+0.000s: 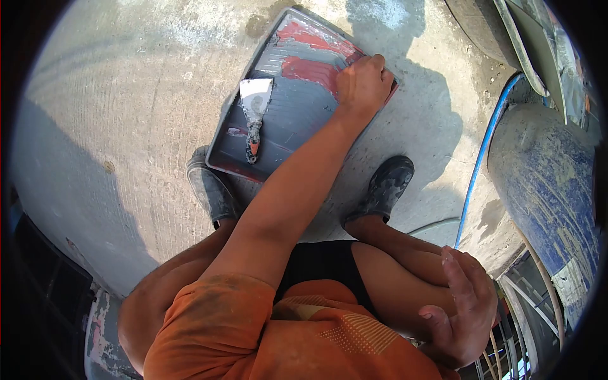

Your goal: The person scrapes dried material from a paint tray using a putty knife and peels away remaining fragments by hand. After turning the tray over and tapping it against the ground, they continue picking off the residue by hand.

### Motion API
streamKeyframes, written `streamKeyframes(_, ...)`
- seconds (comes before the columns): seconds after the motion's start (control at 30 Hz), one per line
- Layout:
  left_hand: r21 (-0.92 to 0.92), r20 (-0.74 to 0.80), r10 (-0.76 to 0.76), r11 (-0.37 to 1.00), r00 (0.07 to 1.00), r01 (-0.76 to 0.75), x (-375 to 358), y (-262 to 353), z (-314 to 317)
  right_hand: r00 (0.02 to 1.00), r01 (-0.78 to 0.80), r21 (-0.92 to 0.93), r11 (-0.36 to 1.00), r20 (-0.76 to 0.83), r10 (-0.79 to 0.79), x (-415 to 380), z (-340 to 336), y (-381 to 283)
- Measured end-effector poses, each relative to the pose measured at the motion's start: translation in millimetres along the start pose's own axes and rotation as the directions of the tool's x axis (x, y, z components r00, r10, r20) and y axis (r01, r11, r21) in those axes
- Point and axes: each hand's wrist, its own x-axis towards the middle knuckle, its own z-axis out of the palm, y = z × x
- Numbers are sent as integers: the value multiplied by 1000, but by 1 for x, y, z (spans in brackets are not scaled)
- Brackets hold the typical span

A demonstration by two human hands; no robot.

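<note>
A grey plastic paint tray (218,142), smeared with red and grey paint, lies tilted at an angle on the ground between my feet. My left hand (362,87) reaches across to its right side, with the fingers closed over the rim; the fingertips are hidden. Inside the tray rests a putty knife (254,104), its blade coated in pale residue and its black and orange handle pointing towards me. Over by my right knee, my right hand (463,310) is raised with fingers apart and nothing in it. Whitish residue marks its fingers.
Dark shoes (386,183) stand either side of the tray's near end. On the right, a blue hose (484,145) runs along the concrete ground (126,95) beside a scuffed blue drum (538,164). Metal bars (529,304) stand at the lower right.
</note>
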Motion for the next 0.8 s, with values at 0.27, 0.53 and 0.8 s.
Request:
streamKeyframes(0.27,-85,570,343,928,747,-362,-32,-24,-7,999,-29,-18,999,19,29,2,0,-1)
streamKeyframes(0.53,-215,488,659,726,573,-653,-77,-45,-6,1000,-10,-9,1000,18,10,3,-1,-2)
streamKeyframes(0.8,-103,427,19,994,904,28,-67,-34,-10,1000,-5,-22,1000,0,5,-2,2,-2)
